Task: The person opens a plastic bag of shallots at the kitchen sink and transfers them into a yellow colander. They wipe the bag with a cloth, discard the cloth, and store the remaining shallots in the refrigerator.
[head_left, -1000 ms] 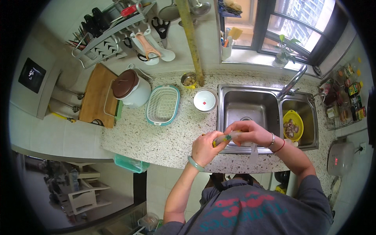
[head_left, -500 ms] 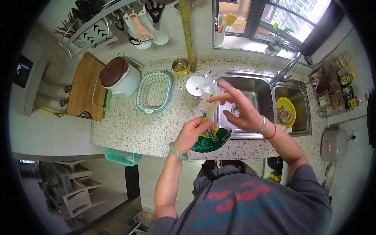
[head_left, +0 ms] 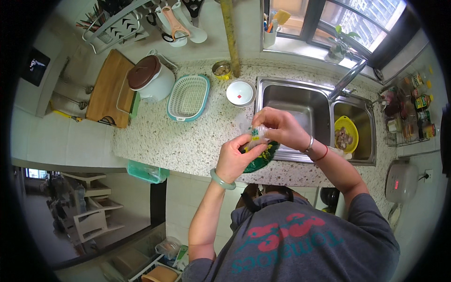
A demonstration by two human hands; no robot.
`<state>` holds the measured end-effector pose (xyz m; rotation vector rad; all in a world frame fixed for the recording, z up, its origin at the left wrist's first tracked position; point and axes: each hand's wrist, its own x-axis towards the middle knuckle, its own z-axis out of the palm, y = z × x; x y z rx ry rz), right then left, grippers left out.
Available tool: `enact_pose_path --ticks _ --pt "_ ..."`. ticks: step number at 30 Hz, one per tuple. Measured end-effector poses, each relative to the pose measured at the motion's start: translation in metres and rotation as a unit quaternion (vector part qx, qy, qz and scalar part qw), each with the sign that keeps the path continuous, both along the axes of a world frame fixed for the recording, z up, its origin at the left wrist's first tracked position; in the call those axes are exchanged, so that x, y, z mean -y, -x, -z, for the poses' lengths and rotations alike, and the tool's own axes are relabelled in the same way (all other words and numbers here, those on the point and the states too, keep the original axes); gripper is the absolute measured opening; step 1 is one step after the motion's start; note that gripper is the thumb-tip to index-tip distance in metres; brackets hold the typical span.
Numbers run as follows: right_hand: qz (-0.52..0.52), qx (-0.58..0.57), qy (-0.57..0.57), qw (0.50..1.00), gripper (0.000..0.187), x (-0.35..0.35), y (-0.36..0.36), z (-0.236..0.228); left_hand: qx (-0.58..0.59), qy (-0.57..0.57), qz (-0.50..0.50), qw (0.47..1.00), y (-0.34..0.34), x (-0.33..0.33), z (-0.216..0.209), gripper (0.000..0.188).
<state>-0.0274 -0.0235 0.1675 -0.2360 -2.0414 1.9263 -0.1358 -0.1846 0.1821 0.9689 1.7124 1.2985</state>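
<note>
Between my hands is a plastic bag, dark green with yellow print below and clear at its gathered top. My left hand is closed round the bag's neck, thumb to the right. My right hand pinches the clear plastic just above it, fingers bent down. The bag's lower part hangs at the counter's front edge; its contents are hidden. Just beyond my hands, a white bowl with a small red mark inside stands on the counter, left of the steel sink.
A yellow colander with pale pieces of food sits in the right basin, under the faucet. Left on the counter stand a white and teal basket, a lidded white bucket and a cutting board. A small metal bowl stands behind.
My right hand has come down from above, where its fingers were spread, and now grips the bag's top. The upright clear plastic is gathered down. The view has shifted slightly.
</note>
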Motion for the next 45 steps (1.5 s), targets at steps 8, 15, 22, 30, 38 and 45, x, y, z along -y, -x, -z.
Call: enact_pose_path --ticks 8,15,22,30,38,45 --pt "-0.053 0.116 0.088 0.988 0.019 -0.002 0.001 -0.011 -0.026 -0.114 -0.156 0.981 -0.014 0.0 0.019 0.052" --pt "-0.079 0.178 0.235 0.952 0.03 0.005 0.009 -0.001 -0.009 -0.075 -0.166 0.983 -0.006 0.014 0.035 0.026" --pt "-0.115 0.112 -0.037 0.986 0.041 0.027 0.026 0.009 0.11 -0.066 -0.28 0.951 0.004 0.041 0.065 0.019" --pt "-0.05 0.074 0.019 0.996 0.025 0.078 0.063 0.024 0.246 -0.154 -0.262 0.92 0.014 0.088 0.043 0.029" --pt "-0.046 0.088 0.043 0.994 0.024 0.189 0.125 0.06 0.087 0.022 -0.252 0.964 0.072 0.183 0.062 0.04" --pt "-0.126 0.009 0.081 0.989 0.022 0.296 0.202 0.081 0.194 -0.169 -0.306 0.916 0.113 0.286 0.083 0.049"
